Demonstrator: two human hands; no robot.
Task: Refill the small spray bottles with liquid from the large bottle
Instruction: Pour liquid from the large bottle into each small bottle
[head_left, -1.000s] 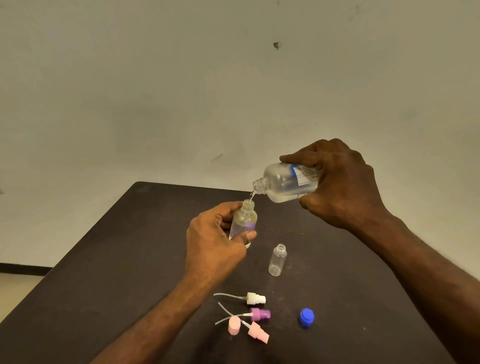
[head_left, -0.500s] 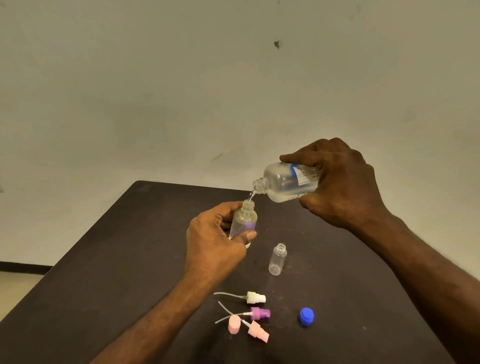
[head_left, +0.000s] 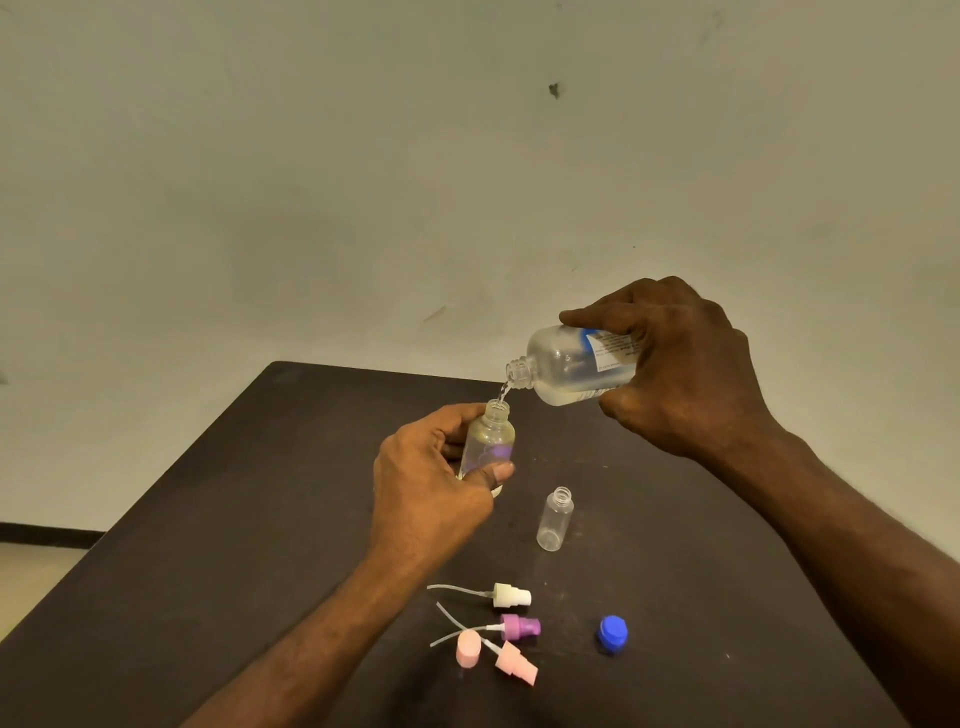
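The right hand (head_left: 691, 369) is raised above the dark tabletop (head_left: 208, 545), its fingers and thumb wrapped around the body of the large bottle (head_left: 566, 364). The large bottle is tilted mouth-down to the left, and a thin stream is seen falling from its neck into the small spray bottle (head_left: 488, 436) directly beneath. That small spray bottle is gripped by the left hand (head_left: 426, 483), thumb across its front and fingers behind, and is held slightly tilted with its base low over the tabletop.

A second small bottle (head_left: 555, 518), uncapped and upright, is noted just right of the held one. Nearer the viewer from it lie a white sprayer head (head_left: 511, 595), a purple sprayer head (head_left: 519, 627), a pink sprayer head (head_left: 517, 665), a pink cap (head_left: 467, 648) and a blue cap (head_left: 613, 633).

Against the earlier frames, no change in either hand's pose or grip is observed; pouring is continued.
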